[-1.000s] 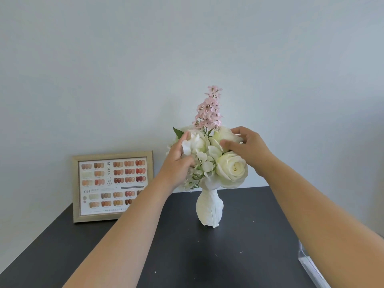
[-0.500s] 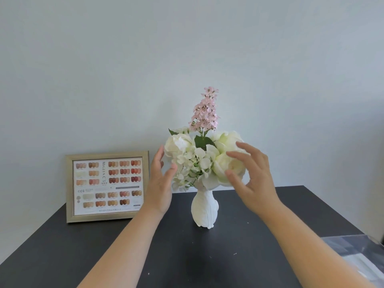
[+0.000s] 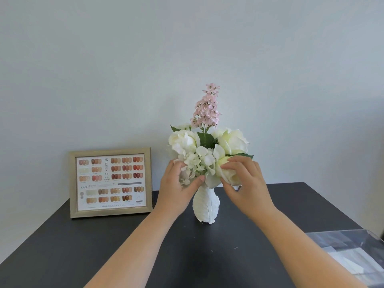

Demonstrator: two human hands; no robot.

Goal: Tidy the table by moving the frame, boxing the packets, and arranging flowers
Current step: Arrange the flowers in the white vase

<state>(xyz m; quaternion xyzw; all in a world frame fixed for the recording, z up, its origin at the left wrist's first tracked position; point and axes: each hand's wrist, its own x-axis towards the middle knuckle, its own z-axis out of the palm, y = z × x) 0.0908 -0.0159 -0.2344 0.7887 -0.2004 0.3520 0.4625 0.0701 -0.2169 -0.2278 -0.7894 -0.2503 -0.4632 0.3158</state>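
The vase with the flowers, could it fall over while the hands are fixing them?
It might. The white vase is narrow and the flowers spread much wider above it, so it looks top-heavy. The left hand and right hand both touch the low blooms, and neither steadies the vase. A sideways tug could tip it towards the frame, which stands close by.

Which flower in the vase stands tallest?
The pink spike: one narrow stem of small pink blossoms rising above the round white blooms clustered low at the vase mouth.
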